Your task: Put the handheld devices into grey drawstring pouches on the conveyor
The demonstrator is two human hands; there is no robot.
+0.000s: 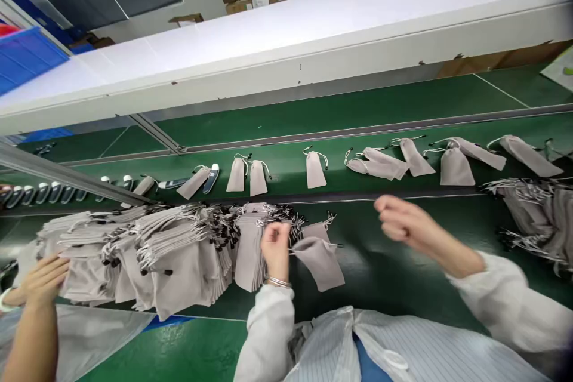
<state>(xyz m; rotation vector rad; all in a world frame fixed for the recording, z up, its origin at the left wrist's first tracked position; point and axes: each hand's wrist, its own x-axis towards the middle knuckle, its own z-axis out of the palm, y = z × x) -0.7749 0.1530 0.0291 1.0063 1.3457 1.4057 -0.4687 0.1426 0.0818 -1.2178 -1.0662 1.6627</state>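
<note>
My left hand is closed with its fingertips pinched, at the right edge of a stack of grey drawstring pouches. Whatever may be in its fingers is hidden. Just right of its wrist lies a single grey pouch, its cord sticking out at both sides of the gathered mouth; one cord end reaches toward this hand. Another pouch lies partly under it. My right hand is held curled above the green work surface, apart from the pouches, and no object shows in its fingers.
Big pouch piles fill the left, where a co-worker's hand rests. More pouches and dark devices with white ends lie along the green belt. A white shelf spans above; another pouch stack sits right.
</note>
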